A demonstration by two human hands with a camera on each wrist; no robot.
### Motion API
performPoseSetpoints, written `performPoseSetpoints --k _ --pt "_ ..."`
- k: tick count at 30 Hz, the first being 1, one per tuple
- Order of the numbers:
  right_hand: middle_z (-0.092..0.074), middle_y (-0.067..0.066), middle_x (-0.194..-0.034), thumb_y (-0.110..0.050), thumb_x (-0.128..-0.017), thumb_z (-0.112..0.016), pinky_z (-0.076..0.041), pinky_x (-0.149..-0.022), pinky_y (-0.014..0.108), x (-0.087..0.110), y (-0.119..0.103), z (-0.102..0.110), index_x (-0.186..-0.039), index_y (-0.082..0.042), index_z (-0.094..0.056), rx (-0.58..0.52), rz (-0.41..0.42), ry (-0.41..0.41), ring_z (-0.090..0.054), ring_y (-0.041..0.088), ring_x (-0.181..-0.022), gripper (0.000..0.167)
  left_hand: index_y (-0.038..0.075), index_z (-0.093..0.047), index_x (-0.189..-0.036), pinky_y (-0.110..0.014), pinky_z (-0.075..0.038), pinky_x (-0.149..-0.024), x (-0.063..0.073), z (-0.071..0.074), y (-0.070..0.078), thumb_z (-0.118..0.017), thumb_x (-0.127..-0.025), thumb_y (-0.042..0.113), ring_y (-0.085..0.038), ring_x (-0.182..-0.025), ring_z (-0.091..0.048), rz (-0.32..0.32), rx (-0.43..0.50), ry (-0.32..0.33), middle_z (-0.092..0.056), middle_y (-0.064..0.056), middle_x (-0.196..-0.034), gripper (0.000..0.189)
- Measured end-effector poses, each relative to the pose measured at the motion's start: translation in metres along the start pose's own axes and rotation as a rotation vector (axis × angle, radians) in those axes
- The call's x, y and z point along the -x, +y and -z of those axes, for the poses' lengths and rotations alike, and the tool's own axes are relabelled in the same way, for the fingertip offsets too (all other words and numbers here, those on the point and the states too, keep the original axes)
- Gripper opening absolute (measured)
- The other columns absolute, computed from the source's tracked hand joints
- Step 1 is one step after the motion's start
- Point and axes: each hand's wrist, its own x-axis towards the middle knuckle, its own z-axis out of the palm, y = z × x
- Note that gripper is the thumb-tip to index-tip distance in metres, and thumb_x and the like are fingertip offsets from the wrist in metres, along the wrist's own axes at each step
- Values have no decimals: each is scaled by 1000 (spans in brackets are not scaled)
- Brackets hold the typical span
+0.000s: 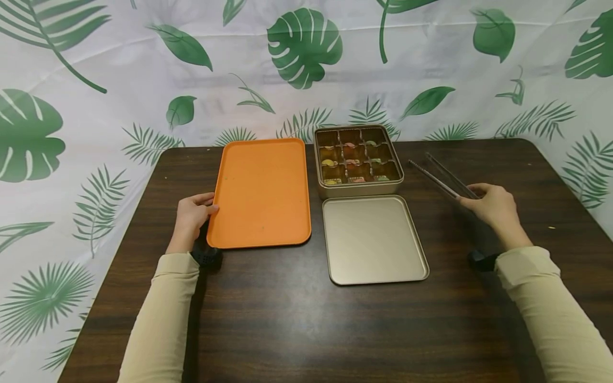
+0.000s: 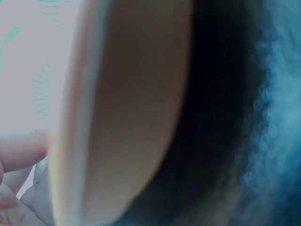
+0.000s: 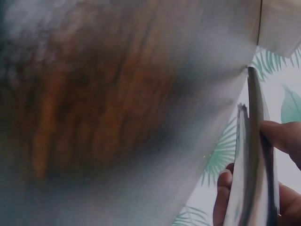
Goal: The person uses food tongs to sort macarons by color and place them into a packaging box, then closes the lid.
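Note:
At the left of the table, my left hand (image 1: 191, 215) grips the left rim of an orange tray (image 1: 261, 194), its thumb at the edge. The left wrist view shows the tray's edge (image 2: 75, 141) close up and blurred, with the thumb and part of the fingers beside it. Over the table's right side my right hand (image 1: 493, 207) holds metal tongs (image 1: 447, 175), their tips apart and pointing to the back left. In the right wrist view the thumb lies along one side of the tongs (image 3: 254, 155) and fingers on the other.
A gold square tin (image 1: 359, 190) at the back middle has a divided insert with small yellow, red and green pieces. Its likely lid, a flat gold square (image 1: 375, 239), lies in front. A leaf-print cloth (image 1: 215, 80) hangs behind the dark wooden table (image 1: 297, 319).

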Motion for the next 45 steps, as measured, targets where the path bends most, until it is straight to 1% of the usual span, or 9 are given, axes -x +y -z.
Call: performPoseSetpoints --k 11,23,27,30,33,36,39,42,45 --pt "-48 40 -124 -36 -95 -54 -41 -91 65 -4 6 -1 -127 15 -46 25 27 -128 -47 54 -109 61 0 -42 -143 -40 -42 -111 0 -1 1 -50 -95 0 -30 -132 -46 30 19 13 -45 -19 -146 48" --pt "-43 41 -126 -37 -95 -53 -41 -91 64 -4 3 5 -130 18 -38 56 11 -257 -44 55 -111 67 0 -47 -140 -36 -46 -107 3 -1 0 -53 -95 5 -27 -124 -52 -3 8 42 -51 -19 -141 45" --pt "-40 43 -128 -40 -96 -49 -39 -94 66 -3 3 7 -135 17 -33 56 20 -272 -41 57 -114 71 1 -51 -137 -27 -52 -96 4 -1 1 -50 -96 8 -24 -116 -54 -19 -8 77 -52 -19 -139 42" --pt "-37 44 -131 -40 -98 -46 -36 -96 68 -1 1 7 -139 16 -29 43 46 -255 -38 58 -117 72 2 -54 -135 -18 -49 -82 6 -1 4 -47 -96 12 -23 -111 -53 -44 -29 112 -52 -18 -139 41" --pt "-33 43 -135 -38 -99 -45 -34 -96 70 3 -4 6 -141 14 -29 27 110 -213 -35 58 -119 69 3 -58 -132 -14 -43 -74 10 -5 10 -47 -96 15 -25 -108 -54 -107 -95 160 -56 -18 -134 39" --pt "-32 41 -139 -33 -100 -48 -34 -95 71 9 -14 4 -141 10 -35 10 194 -169 -35 58 -120 62 4 -61 -128 -20 -45 -75 16 -13 16 -48 -95 16 -28 -107 -57 -202 -189 180 -62 -18 -127 37" --pt "-35 37 -139 -29 -99 -51 -36 -92 70 15 -28 2 -138 6 -42 5 274 -144 -38 56 -119 53 3 -62 -127 -35 -53 -85 23 -25 23 -48 -95 16 -33 -109 -60 -327 -266 140 -63 -20 -124 37" --pt "-43 32 -136 -24 -98 -54 -40 -91 67 22 -39 -3 -134 3 -49 -2 387 -117 -43 52 -118 45 2 -62 -126 -47 -52 -93 33 -41 28 -49 -96 15 -36 -110 -60 -468 -341 85 -62 -21 -123 35" --pt "-51 27 -131 -18 -95 -59 -43 -92 62 27 -46 -9 -129 1 -54 28 520 -124 -48 47 -118 39 3 -65 -122 -46 -55 -83 46 -60 33 -54 -95 14 -35 -104 -60 -627 -505 71 -64 -20 -117 31"
